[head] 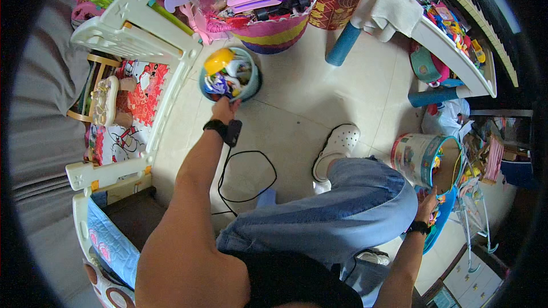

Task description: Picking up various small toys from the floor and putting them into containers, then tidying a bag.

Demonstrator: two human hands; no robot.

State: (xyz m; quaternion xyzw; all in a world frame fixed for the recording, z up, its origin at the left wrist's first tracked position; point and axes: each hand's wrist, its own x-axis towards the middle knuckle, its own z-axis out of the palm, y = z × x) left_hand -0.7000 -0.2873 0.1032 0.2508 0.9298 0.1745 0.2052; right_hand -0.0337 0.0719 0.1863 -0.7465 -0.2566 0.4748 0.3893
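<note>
My left hand (224, 110) grips the near rim of a pale blue bucket (253, 83) on the tiled floor. Mixed small items fill that bucket, with a yellow plastic piece (218, 60) on top. On the right, my right hand (427, 205) holds the rim of a printed cylindrical tub (413, 158) with a blue edge. The tub lies tipped on its side, its mouth facing right, and a few colourful toy pieces show inside. Below it, partly hidden by my hand and knee, is a blue basin (445, 218) with more colourful pieces.
A striped basket (274, 34) heaped with toys stands beyond the bucket. White play fencing (171, 94) borders the left. A white toy table (458, 51) with blue legs is at upper right. A black cable (248, 152) trails from my left wrist. A folding metal rack (469, 218) stands right.
</note>
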